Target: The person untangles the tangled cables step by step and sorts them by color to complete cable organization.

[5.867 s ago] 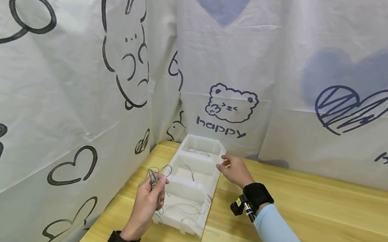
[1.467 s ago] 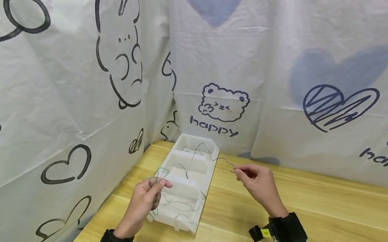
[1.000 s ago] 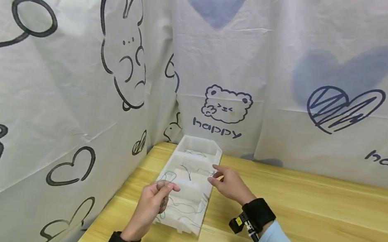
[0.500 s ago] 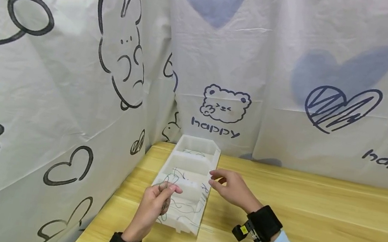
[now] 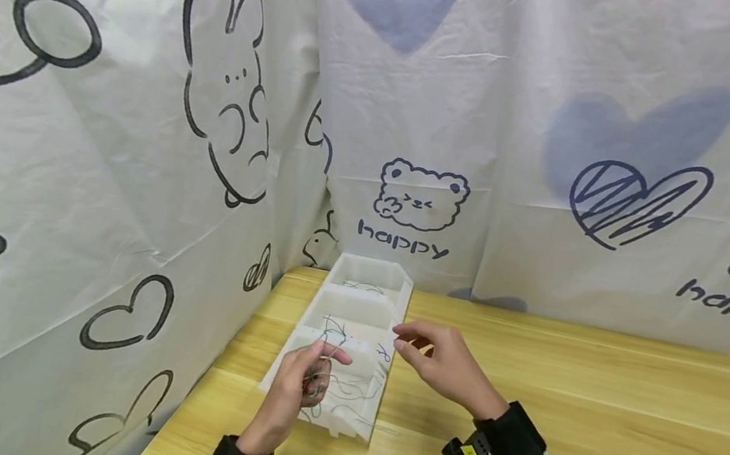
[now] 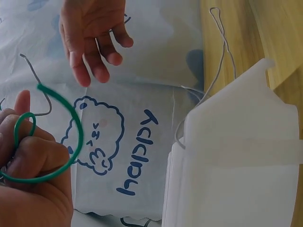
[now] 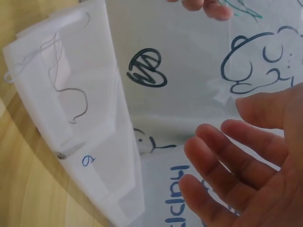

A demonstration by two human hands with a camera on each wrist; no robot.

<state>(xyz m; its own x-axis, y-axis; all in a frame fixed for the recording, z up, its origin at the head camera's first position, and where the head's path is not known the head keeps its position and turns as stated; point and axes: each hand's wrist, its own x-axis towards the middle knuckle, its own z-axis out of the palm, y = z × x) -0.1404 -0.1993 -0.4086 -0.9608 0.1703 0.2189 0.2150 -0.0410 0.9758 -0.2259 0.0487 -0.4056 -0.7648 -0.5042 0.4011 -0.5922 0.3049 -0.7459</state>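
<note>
My left hand [image 5: 299, 387] grips a small tangle of wires above the left side of a white plastic bin row [image 5: 360, 307]. In the left wrist view, a green wire [image 6: 79, 127] loops out of its curled fingers, and a thin grey wire [image 6: 46, 97] sticks up behind them. My right hand [image 5: 446, 365] hovers at the bin row's right edge, fingers loosely bent and holding nothing, as the right wrist view confirms. Close to its fingertips, a short dark blue wire [image 5: 383, 353] shows at the middle divider's right end.
Thin wires [image 5: 346, 388] lie in the front compartment; a looped grey wire [image 6: 220, 52] hangs out over its edge. More wires [image 5: 361, 287] lie in the back compartment. The wooden table [image 5: 557, 413] extends right, and a printed white cloth [image 5: 222, 238] encloses the left and back.
My right hand drew a thin dark wire out to the right, brought it back over the bins and let it go. The left hand shifted slightly right, its index finger reaching out.
</note>
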